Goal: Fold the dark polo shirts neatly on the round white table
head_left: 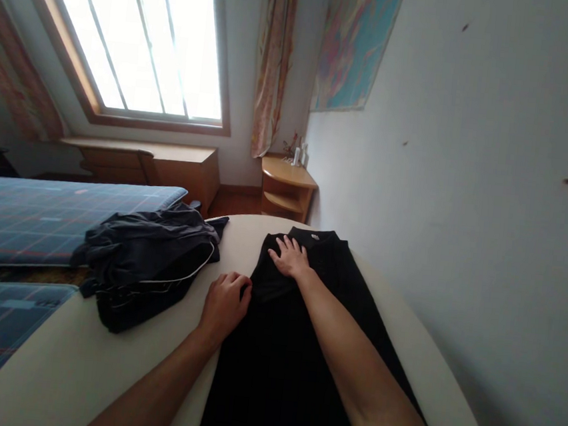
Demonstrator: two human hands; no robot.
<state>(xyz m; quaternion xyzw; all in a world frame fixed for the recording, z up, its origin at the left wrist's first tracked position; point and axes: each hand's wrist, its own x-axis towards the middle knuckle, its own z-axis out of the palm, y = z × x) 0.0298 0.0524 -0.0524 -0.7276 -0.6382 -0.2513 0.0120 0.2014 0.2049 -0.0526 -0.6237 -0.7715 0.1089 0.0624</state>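
Observation:
A black garment (290, 361) lies spread lengthwise on the round cream table, with a small pale label at its far edge. My right hand (290, 257) rests flat on the far part of this garment, fingers spread. At the garment's left edge, my left hand (226, 301) has its fingers curled in and its thumb against the cloth, gripping the edge. Left of that hand, a crumpled pile of dark clothes (151, 260) with thin white piping sits on the table, apart from both hands.
The cream tabletop (159, 362) curves close to the white wall (465, 210) on the right. Beds with blue checked mattresses (22, 221) stand on the left. Beyond are a wooden desk (189, 155) under the window and a corner shelf (288, 171) with small bottles.

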